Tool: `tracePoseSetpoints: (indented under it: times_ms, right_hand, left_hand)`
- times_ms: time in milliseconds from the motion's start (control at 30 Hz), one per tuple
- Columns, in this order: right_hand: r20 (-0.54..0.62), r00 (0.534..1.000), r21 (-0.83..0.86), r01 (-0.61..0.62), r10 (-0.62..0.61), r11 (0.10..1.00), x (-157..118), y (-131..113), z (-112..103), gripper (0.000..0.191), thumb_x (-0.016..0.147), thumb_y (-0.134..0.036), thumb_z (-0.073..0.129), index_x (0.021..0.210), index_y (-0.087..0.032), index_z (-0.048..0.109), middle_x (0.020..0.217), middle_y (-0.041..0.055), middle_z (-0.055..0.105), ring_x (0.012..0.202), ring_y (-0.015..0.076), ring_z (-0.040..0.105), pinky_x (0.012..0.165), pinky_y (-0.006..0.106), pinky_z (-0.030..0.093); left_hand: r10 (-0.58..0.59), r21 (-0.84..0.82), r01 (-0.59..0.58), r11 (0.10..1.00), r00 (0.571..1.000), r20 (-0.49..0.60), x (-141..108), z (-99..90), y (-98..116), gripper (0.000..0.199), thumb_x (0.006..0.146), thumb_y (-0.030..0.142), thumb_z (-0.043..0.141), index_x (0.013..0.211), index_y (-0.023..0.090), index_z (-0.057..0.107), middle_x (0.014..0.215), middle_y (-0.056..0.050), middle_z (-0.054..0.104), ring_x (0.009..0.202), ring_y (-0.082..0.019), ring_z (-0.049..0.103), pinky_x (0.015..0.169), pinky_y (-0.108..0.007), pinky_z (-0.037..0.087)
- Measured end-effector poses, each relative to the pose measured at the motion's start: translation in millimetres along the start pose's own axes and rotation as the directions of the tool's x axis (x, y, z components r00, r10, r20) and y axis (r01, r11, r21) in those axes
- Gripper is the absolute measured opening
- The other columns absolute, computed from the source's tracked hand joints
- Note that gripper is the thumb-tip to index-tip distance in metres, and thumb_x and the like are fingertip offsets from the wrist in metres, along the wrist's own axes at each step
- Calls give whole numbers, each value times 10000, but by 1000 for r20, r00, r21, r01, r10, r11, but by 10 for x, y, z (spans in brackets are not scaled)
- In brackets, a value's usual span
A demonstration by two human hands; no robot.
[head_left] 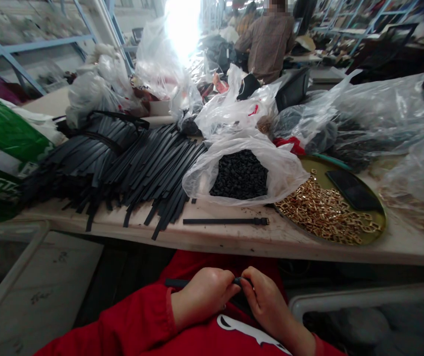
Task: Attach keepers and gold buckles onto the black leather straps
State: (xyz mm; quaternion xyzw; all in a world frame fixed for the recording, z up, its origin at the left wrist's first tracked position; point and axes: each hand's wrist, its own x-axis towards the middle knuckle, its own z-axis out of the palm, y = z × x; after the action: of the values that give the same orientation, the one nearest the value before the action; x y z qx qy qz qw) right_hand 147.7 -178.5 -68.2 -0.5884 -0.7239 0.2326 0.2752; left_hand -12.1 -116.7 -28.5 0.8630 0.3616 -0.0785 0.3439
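Note:
My left hand (206, 295) is closed on a black strap (176, 282), whose end sticks out to the left of it. Close beside it, my right hand (267, 299) pinches the dark piece at the strap's other end, between the two hands over my lap. On the table's front part lies another black strap (221, 221) with a small buckle at its right end. Many loose black straps (141, 168) are heaped to the left. An open plastic bag (197, 180) holds small black pieces (239, 175). Gold buckles (323, 210) fill much of a round tray (378, 225).
A dark phone (353, 189) rests on the tray. Clear plastic bags (390, 109) crowd the table's back and right. At the left stands a green sack (7, 148). White bins (48, 277) flank me below the table edge (234, 247). A person (271, 44) is farther back.

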Motion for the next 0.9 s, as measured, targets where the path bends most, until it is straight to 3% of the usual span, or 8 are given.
tracePoseSetpoints:
  times_ms: [233,333,467,600,767,900]
  right_hand:
    - [88,996,47,-25,21,999,-41,3,-33,112,864,-233,364,814,-205,460,694,9,572,612,129,558,561,243,443]
    - [40,996,13,77,-77,997,-46,-9,-93,117,851,-190,372,819,-206,484,679,15,568,594,130,542,546,246,438]
    - [-30,965,-40,261,-262,965,-69,-2,-145,143,836,-153,387,861,-214,514,697,29,599,613,133,547,549,248,445]
    - [-88,933,-52,347,-350,936,-85,-22,-129,110,834,-168,429,896,-222,502,709,26,615,610,128,556,546,240,457]
    - [-95,959,83,274,-266,958,-121,-83,-34,90,837,-168,413,858,-224,481,680,6,599,592,119,554,524,222,447]
    - [-24,984,179,179,-178,967,-169,-81,39,130,834,-169,369,876,-224,479,724,17,606,636,128,570,541,231,449]
  left_hand:
    - [21,76,-17,997,999,-47,5,71,-43,275,878,300,376,833,136,592,788,-82,641,728,-198,605,655,-272,440]
    - [74,-21,-76,997,996,-50,-71,-39,-56,274,863,342,413,910,148,600,836,-70,641,774,-181,594,686,-249,439]
    - [147,-265,-146,953,989,-14,-183,-227,-77,304,903,277,318,981,181,595,924,-32,645,843,-125,579,753,-195,423]
    - [264,-200,-260,945,964,-5,-215,-305,-93,262,885,271,379,966,174,609,885,-36,645,795,-124,576,715,-188,415]
    - [326,-22,-327,945,945,-33,-202,-146,-132,282,880,270,349,880,158,608,771,-48,622,700,-132,558,634,-211,398]
    - [273,-109,-279,954,960,-69,-165,-11,-163,253,855,245,375,874,151,609,768,-43,634,705,-128,563,641,-203,394]
